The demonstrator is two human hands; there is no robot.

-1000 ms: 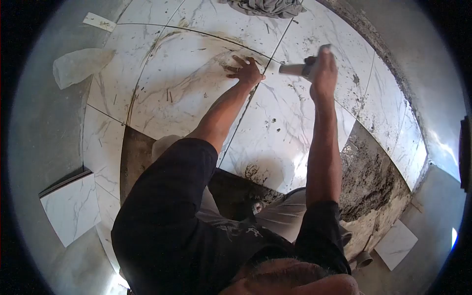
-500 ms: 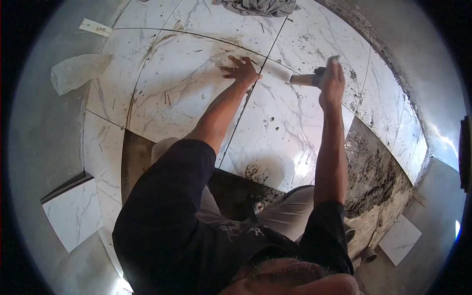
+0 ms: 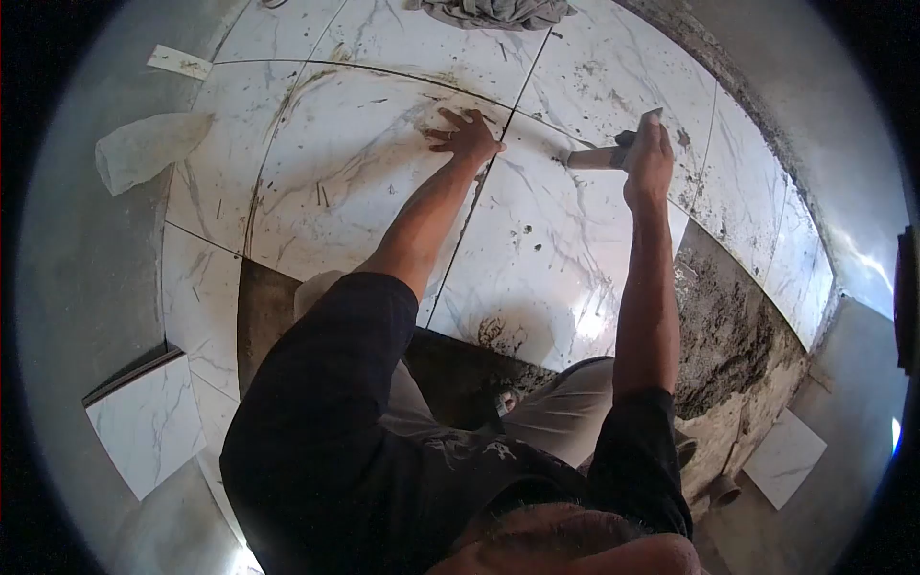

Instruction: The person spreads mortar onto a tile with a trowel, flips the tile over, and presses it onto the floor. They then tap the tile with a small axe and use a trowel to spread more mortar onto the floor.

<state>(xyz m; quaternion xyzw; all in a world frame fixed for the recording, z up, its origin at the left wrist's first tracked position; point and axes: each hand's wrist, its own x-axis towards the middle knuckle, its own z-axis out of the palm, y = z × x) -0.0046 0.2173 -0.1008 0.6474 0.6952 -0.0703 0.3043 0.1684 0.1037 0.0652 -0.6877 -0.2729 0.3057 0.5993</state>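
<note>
My left hand (image 3: 471, 140) rests on a large white marble-patterned tile (image 3: 335, 168), fingers spread, near the joint with the neighbouring tile (image 3: 537, 230). My right hand (image 3: 649, 165) is closed around a hammer-like tool (image 3: 596, 158). A pale, handle-like length of it points left, low over the tiles. A dark part and a greyish flat end show by my fingers; its exact kind is hard to make out. Grey mortar crumbs and dirt smears lie on the tiles about both hands.
A grey cloth (image 3: 494, 11) lies at the top. Left are a whitish plastic bag (image 3: 149, 151), a narrow tile strip (image 3: 179, 62) and stacked tiles (image 3: 149, 422). Rough mortar (image 3: 724, 326) is exposed at right, with a loose tile (image 3: 786, 458) beyond. Walls border both sides.
The view has shifted very slightly. My left hand stays flat on the tile, and my right hand keeps its hold on the tool in nearly the same spot.
</note>
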